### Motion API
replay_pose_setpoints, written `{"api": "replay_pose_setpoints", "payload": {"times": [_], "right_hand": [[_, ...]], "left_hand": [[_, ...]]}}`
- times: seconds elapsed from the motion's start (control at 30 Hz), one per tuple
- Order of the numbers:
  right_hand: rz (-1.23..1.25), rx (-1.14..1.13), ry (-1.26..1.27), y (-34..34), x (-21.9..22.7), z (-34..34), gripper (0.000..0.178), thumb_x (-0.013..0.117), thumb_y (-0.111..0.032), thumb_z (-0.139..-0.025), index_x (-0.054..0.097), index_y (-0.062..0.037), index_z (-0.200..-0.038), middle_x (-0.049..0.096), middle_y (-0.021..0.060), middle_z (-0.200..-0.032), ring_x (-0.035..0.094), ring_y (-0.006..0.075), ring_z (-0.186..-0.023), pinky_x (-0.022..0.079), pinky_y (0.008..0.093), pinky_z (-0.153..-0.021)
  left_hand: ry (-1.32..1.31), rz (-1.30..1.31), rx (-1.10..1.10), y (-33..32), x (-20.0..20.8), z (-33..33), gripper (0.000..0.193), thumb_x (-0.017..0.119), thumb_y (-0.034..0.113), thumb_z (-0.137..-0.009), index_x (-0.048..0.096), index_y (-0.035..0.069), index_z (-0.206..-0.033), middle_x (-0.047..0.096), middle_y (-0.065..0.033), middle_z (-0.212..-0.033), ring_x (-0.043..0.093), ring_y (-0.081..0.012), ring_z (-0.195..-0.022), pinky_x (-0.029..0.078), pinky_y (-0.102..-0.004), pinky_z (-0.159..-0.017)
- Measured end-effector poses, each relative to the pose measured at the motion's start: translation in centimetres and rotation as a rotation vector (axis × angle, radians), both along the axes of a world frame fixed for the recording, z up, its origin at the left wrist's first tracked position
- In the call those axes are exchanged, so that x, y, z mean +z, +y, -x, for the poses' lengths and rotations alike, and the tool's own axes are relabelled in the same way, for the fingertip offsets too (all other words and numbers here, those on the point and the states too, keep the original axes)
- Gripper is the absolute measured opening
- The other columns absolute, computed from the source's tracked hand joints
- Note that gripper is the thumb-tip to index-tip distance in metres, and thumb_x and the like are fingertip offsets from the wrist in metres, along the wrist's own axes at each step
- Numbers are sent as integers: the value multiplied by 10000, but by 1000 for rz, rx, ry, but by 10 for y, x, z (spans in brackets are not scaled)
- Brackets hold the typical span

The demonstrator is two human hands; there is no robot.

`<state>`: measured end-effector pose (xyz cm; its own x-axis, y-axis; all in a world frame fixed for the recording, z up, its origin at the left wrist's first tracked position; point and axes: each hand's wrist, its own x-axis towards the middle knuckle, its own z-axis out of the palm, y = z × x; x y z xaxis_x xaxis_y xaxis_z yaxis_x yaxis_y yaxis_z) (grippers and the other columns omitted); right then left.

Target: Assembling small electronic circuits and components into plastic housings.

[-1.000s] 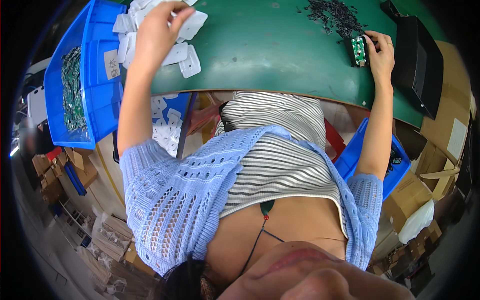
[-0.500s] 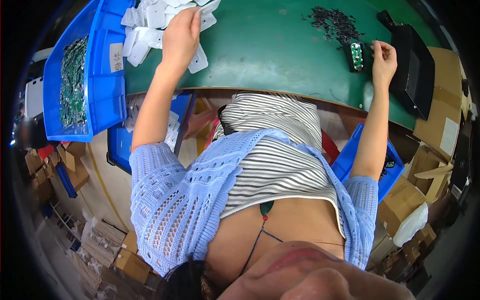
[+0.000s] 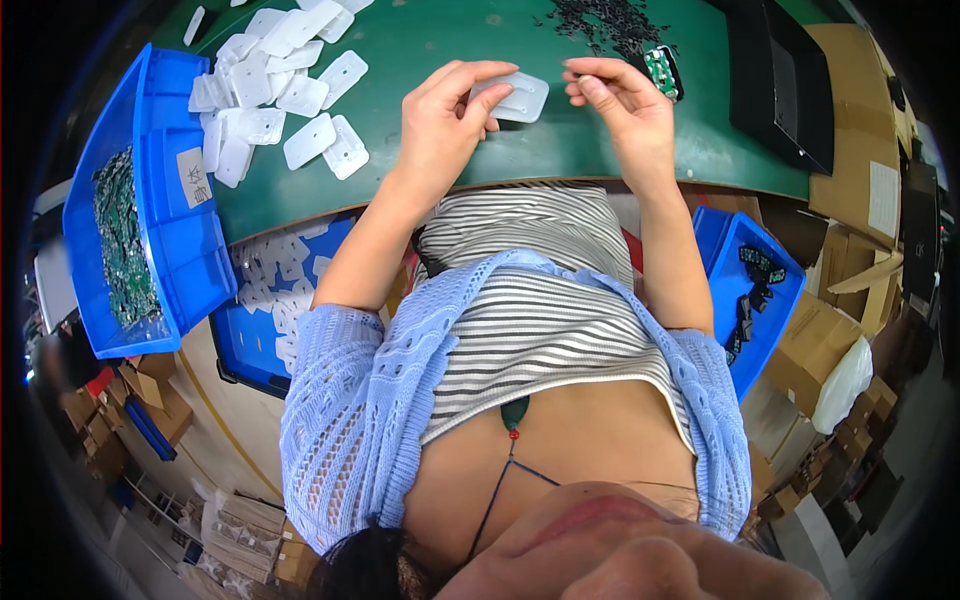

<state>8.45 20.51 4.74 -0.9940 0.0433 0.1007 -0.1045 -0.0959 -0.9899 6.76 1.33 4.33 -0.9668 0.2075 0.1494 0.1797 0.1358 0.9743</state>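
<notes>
White plate is being pinched by L hand over green table. R hand is being held nearby w/ fingers bunched; can't tell if anything's being pinched. Handwritten label is being displayed on blue bin.

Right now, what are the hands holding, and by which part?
The left hand pinches a white rounded-rectangular plastic piece by its left end. Whether the right hand holds anything cannot be told.
</notes>
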Motion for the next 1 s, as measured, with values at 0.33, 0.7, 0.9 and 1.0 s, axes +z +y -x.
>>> {"api": "replay_pose_setpoints", "payload": {"times": [0.33,0.7,0.9,1.0], "right_hand": [[-142,-103,105,1,4,-14,120,613,-45,-884,651,5,-986,587,33,-927,565,95,-755,495,222,-658],[171,66,-174,8,23,-30,150,633,-2,-859,533,-4,-971,627,85,-847,588,108,-691,473,219,-577],[53,-19,-117,3,18,-36,157,675,-32,-838,581,16,-954,634,72,-857,595,101,-697,494,219,-575],[-216,-82,41,1,16,-41,103,680,-26,-824,616,11,-897,627,62,-860,588,110,-689,486,226,-573]], "left_hand": [[195,31,0,12,11,-5,148,630,4,-841,694,51,-966,606,-55,-823,570,-101,-554,475,-216,-481],[429,170,-118,33,11,-13,204,673,-5,-783,704,111,-949,593,-64,-772,604,-163,-615,492,-286,-517],[392,40,-113,35,4,-10,167,663,-31,-785,687,56,-927,595,-66,-766,594,-149,-587,483,-271,-493],[245,7,-125,33,9,-14,132,649,-29,-809,682,29,-923,602,-67,-780,590,-119,-565,466,-246,-473]]}}
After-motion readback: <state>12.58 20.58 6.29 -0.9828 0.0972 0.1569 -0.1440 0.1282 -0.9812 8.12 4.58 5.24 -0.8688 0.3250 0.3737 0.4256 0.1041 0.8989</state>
